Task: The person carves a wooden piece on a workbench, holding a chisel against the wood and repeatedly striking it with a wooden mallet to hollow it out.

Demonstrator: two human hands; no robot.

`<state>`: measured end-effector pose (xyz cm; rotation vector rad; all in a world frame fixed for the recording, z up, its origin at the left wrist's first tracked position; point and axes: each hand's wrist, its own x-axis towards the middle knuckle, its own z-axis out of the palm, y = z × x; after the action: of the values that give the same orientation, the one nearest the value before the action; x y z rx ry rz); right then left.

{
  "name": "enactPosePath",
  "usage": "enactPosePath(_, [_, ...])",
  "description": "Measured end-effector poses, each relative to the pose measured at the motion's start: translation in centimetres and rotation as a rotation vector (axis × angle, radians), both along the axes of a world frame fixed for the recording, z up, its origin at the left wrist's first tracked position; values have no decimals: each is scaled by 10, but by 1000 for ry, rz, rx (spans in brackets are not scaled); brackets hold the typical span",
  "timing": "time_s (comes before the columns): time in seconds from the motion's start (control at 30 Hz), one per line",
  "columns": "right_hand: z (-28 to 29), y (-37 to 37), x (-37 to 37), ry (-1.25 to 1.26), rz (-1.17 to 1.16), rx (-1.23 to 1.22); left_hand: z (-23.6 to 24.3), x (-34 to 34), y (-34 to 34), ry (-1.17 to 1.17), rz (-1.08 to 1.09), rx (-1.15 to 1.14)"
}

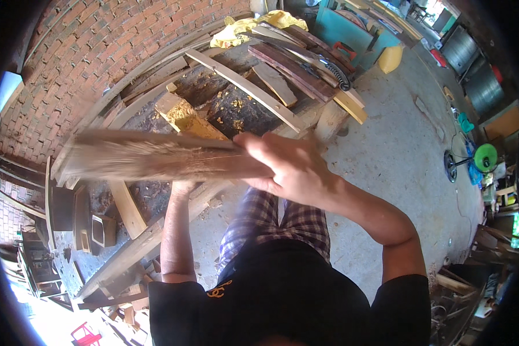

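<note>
A rough, weathered wooden board (155, 155) is held up in front of me, its left end smeared by motion. My right hand (291, 164) is closed around its right end, with the thumb side along the near edge. Only the wrist edge of my left hand (183, 187) shows below the board; the board covers its fingers, so I cannot see whether they hold it. Just beyond the board, a light wood block (184, 114) with yellowish chips on it lies on the dark, chip-strewn work surface (236, 109).
Past the board, a pale strip of wood (245, 87), a dark reddish plank (294, 72) and a handsaw (305, 57) lie on the bench. Yellow cloth (254, 29) sits behind them, before a brick wall (98, 52). A green-hubbed fan (484, 157) stands on the concrete floor (392, 144) at right.
</note>
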<state>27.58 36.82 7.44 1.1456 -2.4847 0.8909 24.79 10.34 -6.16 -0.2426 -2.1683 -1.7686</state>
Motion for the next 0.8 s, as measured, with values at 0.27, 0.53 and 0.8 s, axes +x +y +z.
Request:
enactPosePath(0.27, [-65, 23, -9, -45, -143, -34, -13, 9, -4, 70, 291, 882])
enactPosePath(0.53, [-42, 54, -4, -344, -371, -240, 26, -12, 12, 98, 204, 704])
enactPosePath(0.8, [29, 38, -3, -153, -138, -346, 59, -17, 35, 19, 173, 110])
